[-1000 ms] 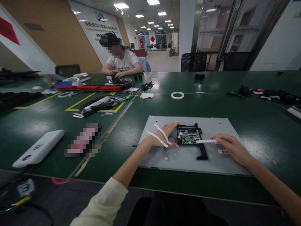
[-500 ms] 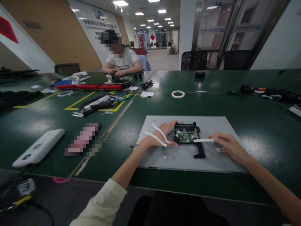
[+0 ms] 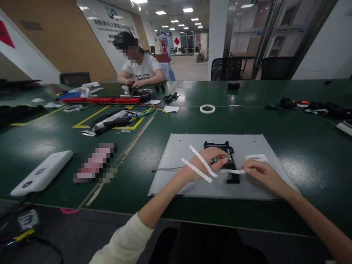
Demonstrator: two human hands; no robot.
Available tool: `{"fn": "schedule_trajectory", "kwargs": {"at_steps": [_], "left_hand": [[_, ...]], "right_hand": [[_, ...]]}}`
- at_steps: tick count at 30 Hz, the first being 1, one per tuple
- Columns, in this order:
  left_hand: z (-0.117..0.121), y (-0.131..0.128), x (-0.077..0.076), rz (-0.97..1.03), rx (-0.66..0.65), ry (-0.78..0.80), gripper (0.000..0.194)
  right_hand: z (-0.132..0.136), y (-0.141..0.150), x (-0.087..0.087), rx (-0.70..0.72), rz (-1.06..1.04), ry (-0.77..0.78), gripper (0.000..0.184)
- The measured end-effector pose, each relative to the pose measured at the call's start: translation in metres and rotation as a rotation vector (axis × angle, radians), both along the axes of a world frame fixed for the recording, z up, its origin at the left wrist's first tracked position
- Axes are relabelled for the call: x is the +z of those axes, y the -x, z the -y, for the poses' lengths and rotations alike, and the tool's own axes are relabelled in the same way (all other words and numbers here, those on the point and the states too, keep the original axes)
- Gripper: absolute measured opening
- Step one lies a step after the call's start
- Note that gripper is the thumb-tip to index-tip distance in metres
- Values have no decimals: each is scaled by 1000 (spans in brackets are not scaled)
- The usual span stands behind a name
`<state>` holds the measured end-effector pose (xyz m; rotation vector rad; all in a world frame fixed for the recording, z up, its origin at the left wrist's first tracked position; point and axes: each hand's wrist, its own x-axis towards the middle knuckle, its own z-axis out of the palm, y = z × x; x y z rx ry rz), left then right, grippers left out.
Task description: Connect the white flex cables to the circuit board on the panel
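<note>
A grey metal panel (image 3: 187,146) lies flat on the green table in front of me. On it sits a black bracket with a green circuit board (image 3: 227,158). My left hand (image 3: 205,165) lies over the board, fingers stretched out flat, with two white tape strips (image 3: 202,167) stuck to its back. My right hand (image 3: 260,172) pinches the end of another white tape strip (image 3: 232,171) that stretches left to the board. A white label (image 3: 257,157) lies on the panel just beyond my right hand.
A white tape roll (image 3: 207,108) lies farther back. A white flat device (image 3: 41,176) and a pink object (image 3: 95,163) lie at the left. Another person (image 3: 139,68) works across the table among cables and red trays. Tools lie at the far right (image 3: 308,105).
My left hand has moved right, from the panel beside the board onto the board. My right hand with the tape strip has come slightly left and nearer.
</note>
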<state>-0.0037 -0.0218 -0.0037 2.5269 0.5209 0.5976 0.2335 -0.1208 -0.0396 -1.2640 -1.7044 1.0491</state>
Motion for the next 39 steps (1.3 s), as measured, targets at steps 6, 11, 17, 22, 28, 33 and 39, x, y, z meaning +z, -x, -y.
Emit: {"fn": "schedule_trajectory", "kwargs": {"at_steps": [6, 11, 17, 22, 28, 33, 39], "left_hand": [[21, -15, -7, -219, -30, -135, 30], [21, -14, -14, -228, 26, -121, 29], [30, -21, -21, -384, 148, -190, 24], [34, -27, -21, -505, 197, -154, 21], [32, -26, -27, -488, 206, -168, 24], [32, -26, -33, -483, 227, -158, 25], [30, -27, -30, -523, 229, -166, 30]], "right_hand": [[0, 2, 2, -39, 11, -3, 26], [-1, 1, -2, -89, 73, -24, 28], [-4, 3, -15, -248, 329, -94, 29], [-4, 8, -18, -243, 483, -135, 27], [-4, 8, -20, -213, 572, -140, 25], [-3, 11, -23, -202, 669, -184, 22], [-3, 14, -25, -216, 773, -218, 21]]}}
